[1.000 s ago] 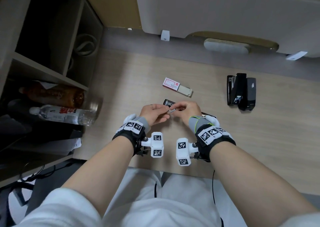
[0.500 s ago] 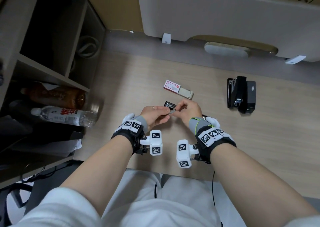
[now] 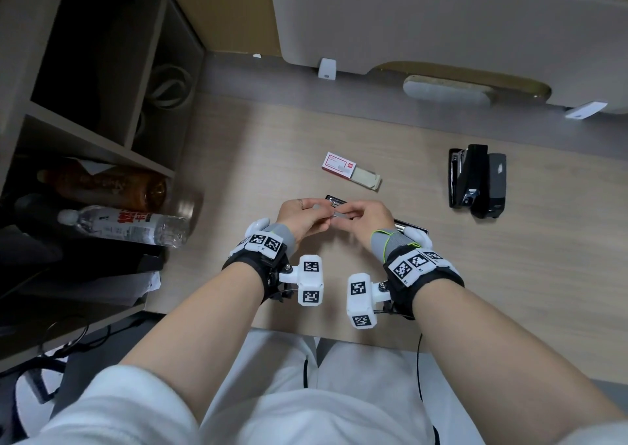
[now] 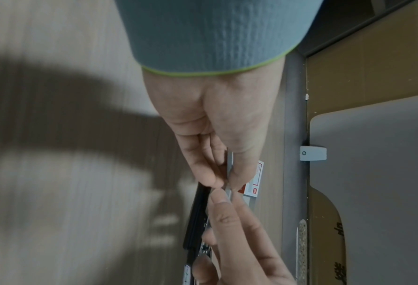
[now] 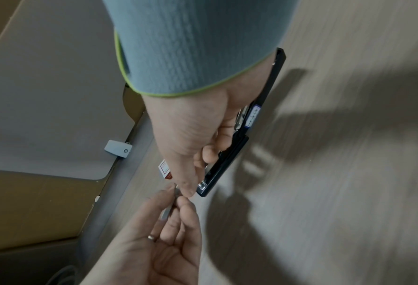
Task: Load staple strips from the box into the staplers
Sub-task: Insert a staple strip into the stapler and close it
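Both hands meet over the middle of the desk and pinch one thin silver staple strip (image 3: 334,213) between them. My left hand (image 3: 319,208) holds the strip's left end (image 4: 229,169) between thumb and fingers. My right hand (image 3: 350,212) pinches the other end (image 5: 176,190). Under the hands an opened black stapler (image 3: 407,227) lies flat on the desk, mostly hidden by them (image 5: 227,164). The red and white staple box (image 3: 339,165) lies just beyond, its inner tray (image 3: 367,178) slid out. A second black stapler (image 3: 475,181) is at the right.
Open shelves (image 3: 102,128) at the left hold a water bottle (image 3: 129,225) and a brown bottle (image 3: 112,186). A grey panel (image 3: 441,19) with a white clip (image 3: 327,69) closes off the desk's back. The desk's front edge runs just under the wrists.
Both hands have stayed together over the open stapler with the strip between them. Only the head view has shifted a little.
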